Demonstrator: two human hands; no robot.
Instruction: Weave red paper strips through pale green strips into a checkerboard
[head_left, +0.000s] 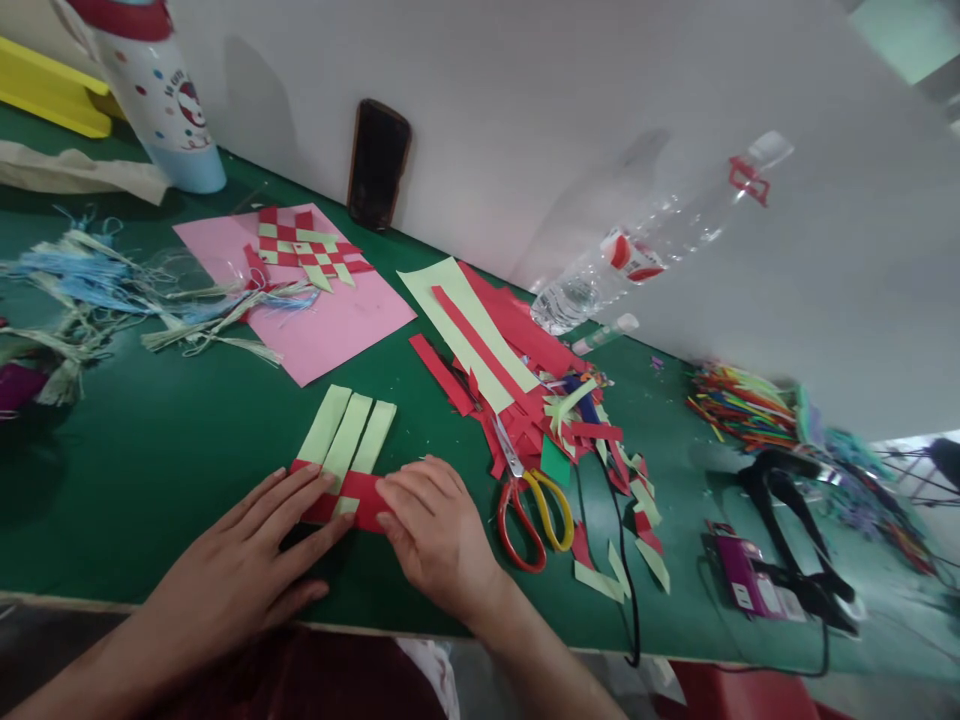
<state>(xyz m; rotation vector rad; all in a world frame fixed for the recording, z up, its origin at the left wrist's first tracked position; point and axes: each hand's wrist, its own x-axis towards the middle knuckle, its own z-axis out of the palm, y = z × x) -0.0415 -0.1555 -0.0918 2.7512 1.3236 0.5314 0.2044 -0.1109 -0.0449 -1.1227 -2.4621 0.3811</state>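
Observation:
Red and pale green paper strips [365, 497] lie woven together on the green table near its front edge. Three pale green strip ends [347, 432] stick out toward the back, side by side. My left hand [274, 535] rests on the left part of the weave, its fingers stretched out and spread, with fingertips on the paper. At the weave's right end, my right hand [435, 525] has its fingers curled and pinched on the red strip. Right of that hand lies a pair of scissors [534, 515] with one red and one yellow handle.
Paper scraps surround a pale green sheet [469, 335]. Finished woven pieces [307, 245] sit on a pink sheet [330, 335]. Along the wall stand a phone [379, 165], a clear bottle [637, 255] and a flask [169, 110]. Tassels [82, 265] lie left, a black-handled tool [802, 540] right.

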